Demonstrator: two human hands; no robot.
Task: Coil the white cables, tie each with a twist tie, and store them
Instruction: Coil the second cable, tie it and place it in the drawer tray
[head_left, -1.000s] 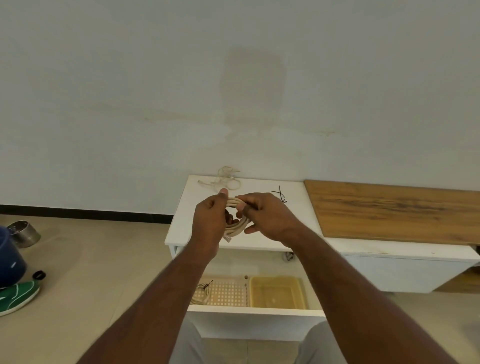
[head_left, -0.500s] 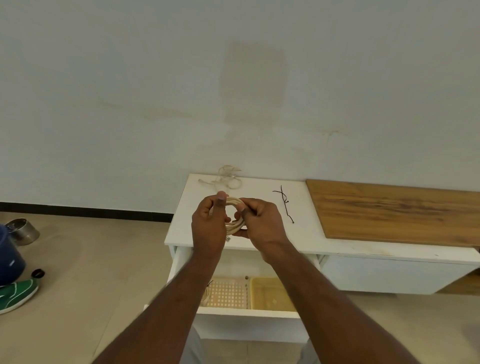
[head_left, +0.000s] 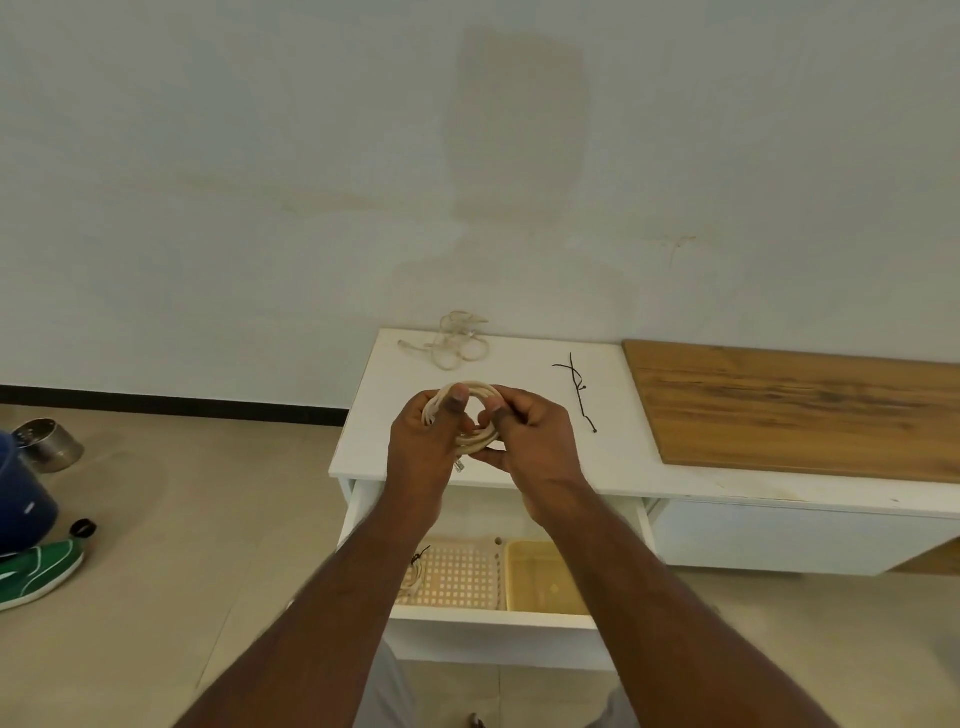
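The coiled white cable (head_left: 475, 415) sits between both hands above the white cabinet top (head_left: 363, 415), wound into a tight ring with a plug end dangling below it. The left hand (head_left: 423, 441) pinches the ring's left side, thumb pressed over the loops; the right hand (head_left: 530, 439) curls its fingers around the right side. This coil looks wound but untied: the black twist ties (head_left: 579, 387) lie just to the right on the top. Behind, another loose cable (head_left: 457, 343) awaits coiling. Below, in the open drawer (head_left: 493, 621), one tied bundle (head_left: 415, 571) apparently already rests in the perforated tray (head_left: 462, 577).
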